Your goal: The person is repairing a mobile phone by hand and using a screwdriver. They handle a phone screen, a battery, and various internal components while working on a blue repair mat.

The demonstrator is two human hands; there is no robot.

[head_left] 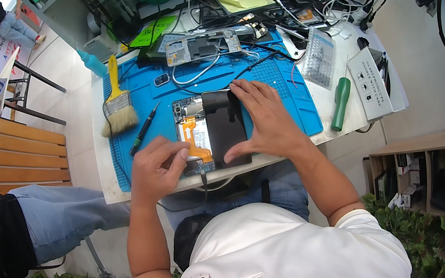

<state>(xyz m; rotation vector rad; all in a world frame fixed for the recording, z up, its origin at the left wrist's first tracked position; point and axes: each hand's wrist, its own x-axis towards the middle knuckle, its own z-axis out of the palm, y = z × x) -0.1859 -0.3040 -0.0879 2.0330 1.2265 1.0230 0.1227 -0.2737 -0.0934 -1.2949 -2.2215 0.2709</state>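
An opened phone (203, 142) lies near the front edge of the blue work mat (286, 99). An orange flex cable (193, 138) crosses its pale battery, and a dark cable (204, 178) runs to its lower end. Against its right side is a black screen panel (227, 132). My right hand (266, 117) spans this panel, fingertips at its top edge and thumb low on its face. My left hand (157, 164) is at the phone's left side, fingers curled, index fingertip touching the flex cable. Whatever lies between its thumb and finger is hidden.
Left on the mat are a yellow-handled brush (119, 106) and a screwdriver (145, 129). Behind the phone sits another phone frame (202, 47) amid cables. A green-handled tool (341, 104) and a white box (372, 84) stand right. Someone's denim-clad leg (63, 210) is at left.
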